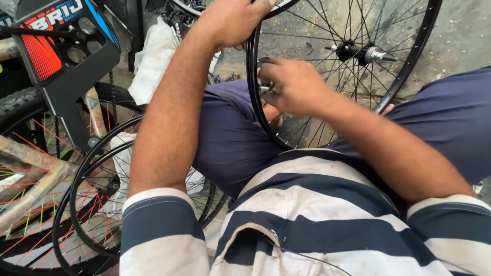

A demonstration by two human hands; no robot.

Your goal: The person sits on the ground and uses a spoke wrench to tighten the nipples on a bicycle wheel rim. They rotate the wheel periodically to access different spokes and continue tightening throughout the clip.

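Note:
A black spoked bicycle wheel (409, 56) stands upright between my knees, its hub (358, 51) at the upper right. My left hand (232, 20) grips the top of the rim. My right hand (291, 84) sits at the rim's left side, fingers closed around a small metal tool (265, 88) on a spoke end. My striped shirt and dark trousers fill the lower frame.
Two bare black rims (97, 204) lie stacked at lower left over a wheel with a tyre and red and green spokes (20, 168). A dark bicycle frame part with a red and blue panel (56, 46) stands at upper left. A white cloth (153, 59) lies behind my left arm.

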